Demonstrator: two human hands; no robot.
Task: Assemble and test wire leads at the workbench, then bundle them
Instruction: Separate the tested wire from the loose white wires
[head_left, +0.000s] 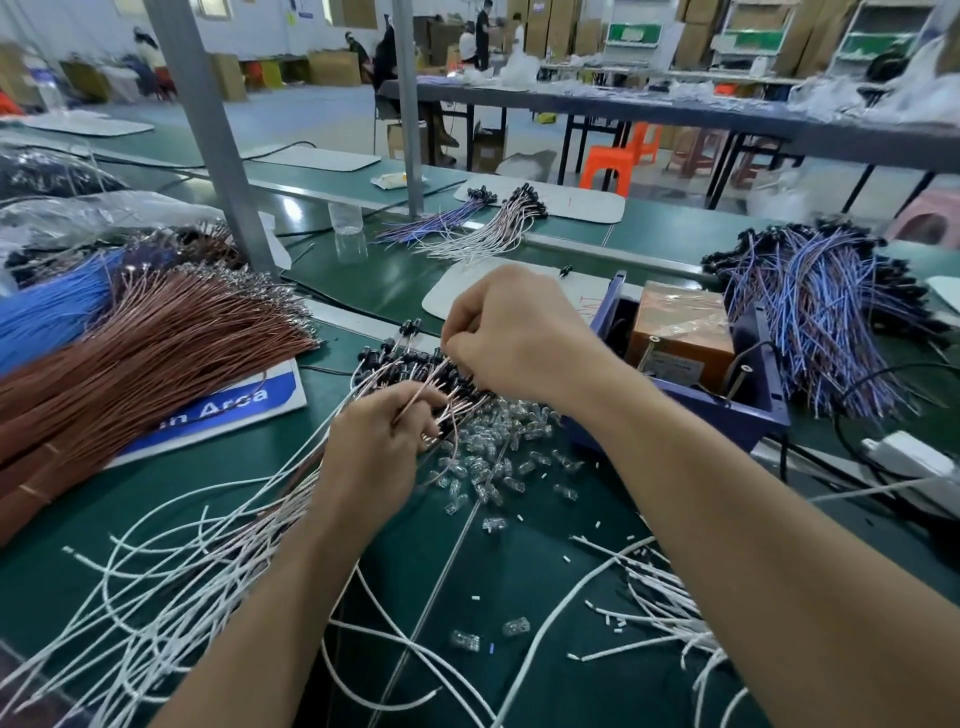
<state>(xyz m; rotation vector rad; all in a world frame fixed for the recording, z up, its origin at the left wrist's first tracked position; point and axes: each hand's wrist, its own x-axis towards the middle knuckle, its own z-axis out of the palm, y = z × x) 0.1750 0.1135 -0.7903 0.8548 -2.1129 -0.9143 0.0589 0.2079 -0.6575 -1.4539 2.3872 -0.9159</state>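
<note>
On the dark green workbench mat (395, 545), the left hand (374, 447) has its fingers curled tight round a bunch of thin pink and white wire leads (415, 361) tipped with small black caps. It grips them partway along, so the capped ends fan up and away from it. The tails trail back towards the person, over the mat.

The right hand (519, 338) sits just above and beyond the left, with knuckles up. Its thumb and fingers are bent in a pinch at the capped ends of the same bunch; which single lead it has cannot be told.

Just beyond the left hand, touching the bunch, lies a heap of small clear plastic housings (498, 447). Loose white wires (156, 571) sprawl across the near mat on both sides of the forearms.

A thick sheaf of copper-brown wires (156, 338) lies to the left, partly over a white card with a blue band (223, 410). To the right stands a blue metal fixture holding an orange box (675, 332). Beyond it is a pile of blue and purple leads with black caps (810, 322).
</note>
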